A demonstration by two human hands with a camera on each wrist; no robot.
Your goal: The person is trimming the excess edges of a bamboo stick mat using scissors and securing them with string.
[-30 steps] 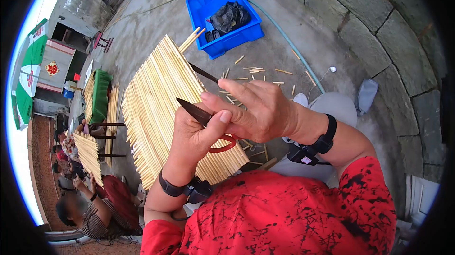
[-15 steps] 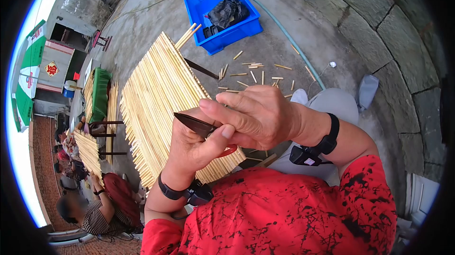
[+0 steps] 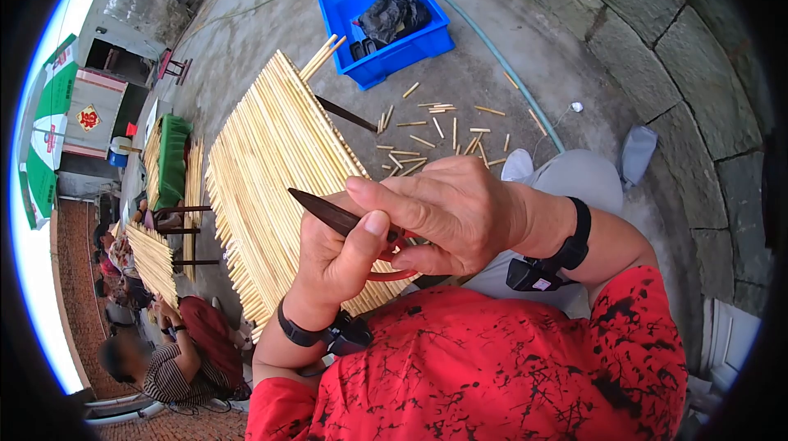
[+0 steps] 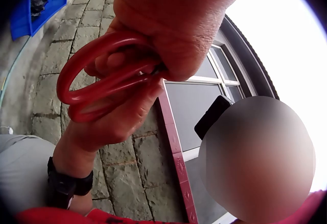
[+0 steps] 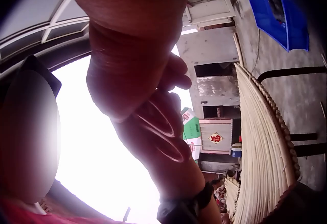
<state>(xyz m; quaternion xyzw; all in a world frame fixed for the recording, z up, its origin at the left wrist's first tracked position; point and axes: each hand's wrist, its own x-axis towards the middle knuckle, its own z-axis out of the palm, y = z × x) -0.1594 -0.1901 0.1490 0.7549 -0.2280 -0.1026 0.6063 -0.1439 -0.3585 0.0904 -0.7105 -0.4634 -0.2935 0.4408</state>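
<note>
Dark-bladed scissors (image 3: 326, 213) with red handles are held above a mat of pale sticks (image 3: 275, 170). The left hand (image 3: 332, 256) grips them near the base of the blades, thumb on top, tip pointing up and left. From the other side, the right hand (image 3: 455, 211) holds the handle end, thumb beside the red loops and index finger stretched toward the left thumb. The left wrist view shows both red loops (image 4: 97, 89) between the hands, with fingers of the right hand behind them. Shadow darkens both hands in the right wrist view.
A blue crate (image 3: 394, 63) holding a black bag stands on the concrete beyond the mat. Short stick pieces (image 3: 443, 109) and a hose (image 3: 492, 59) lie on the ground. A seated person (image 3: 176, 363) handles another mat at the left.
The scissors' tip has shifted slightly up and left, and more blade shows. The right thumb has come into sight beside the red loops. The seated person's hands have moved lower.
</note>
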